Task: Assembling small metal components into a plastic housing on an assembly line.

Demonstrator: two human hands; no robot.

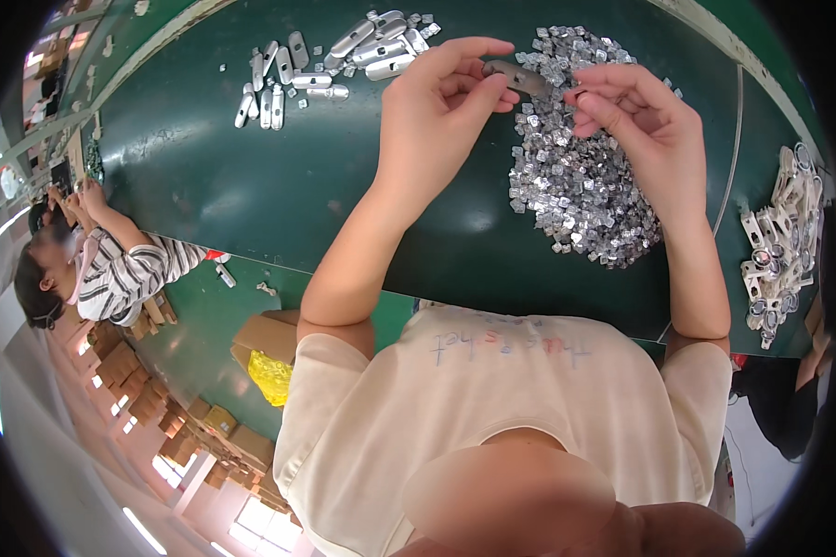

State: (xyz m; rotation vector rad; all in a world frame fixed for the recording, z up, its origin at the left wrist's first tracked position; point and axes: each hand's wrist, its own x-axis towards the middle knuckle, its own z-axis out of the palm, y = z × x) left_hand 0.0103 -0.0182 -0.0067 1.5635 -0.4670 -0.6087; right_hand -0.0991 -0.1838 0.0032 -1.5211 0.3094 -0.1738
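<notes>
Plate: A long grey plate with a hole in it is up in the air, over the top left edge of the heap.
Good way: I think the plate should be gripped firmly by one end, so it does not twist. The other fingers should come in softly. The bits look tiny and slippery, so going slowly should help.
Left hand: The left hand is curled in. Its thumb and fingers pinch the left end of the plate, and the right end sticks out free.
Right hand: The right hand is by the free end of the plate. Its thumb and first finger come close together. I cannot tell if a tiny bit is between them.
Heap: Lots of small, shiny square bits lie in a big heap under the hands.
Surface: It is dark green and a bit shiny.
White parts: A pile of white parts lies off to the right.
Silver parts: Long, round-ended silver parts lie past the left hand, with a few squares near them.
Other person: Away to the left, someone in a striped top sits with both arms forward.
</notes>
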